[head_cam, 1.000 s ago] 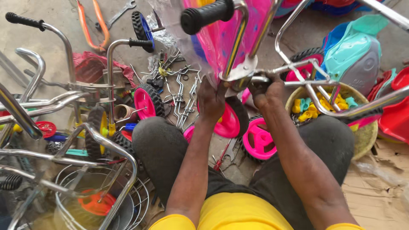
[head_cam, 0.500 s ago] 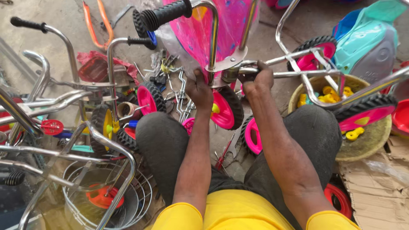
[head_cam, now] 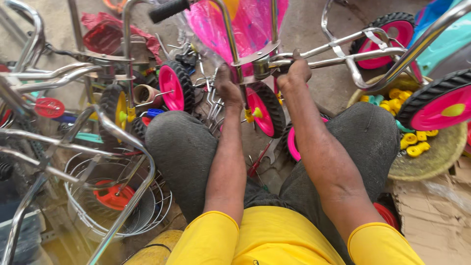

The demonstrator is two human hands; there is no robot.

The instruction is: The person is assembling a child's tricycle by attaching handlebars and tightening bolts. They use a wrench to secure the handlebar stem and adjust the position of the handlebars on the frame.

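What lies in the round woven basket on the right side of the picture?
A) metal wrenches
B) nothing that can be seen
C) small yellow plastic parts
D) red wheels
C: the woven basket holds small yellow plastic parts, with a few teal ones, beside the person's right knee.

Both arms reach forward, left hand (head_cam: 228, 86) and right hand (head_cam: 294, 71) clenched (fingers curled).

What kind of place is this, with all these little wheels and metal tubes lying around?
Probably a small workshop where children's tricycles are put together. Both hands, left hand and right hand, work on a chrome frame; pink wheels and a basket of yellow plastic parts lie on the floor.
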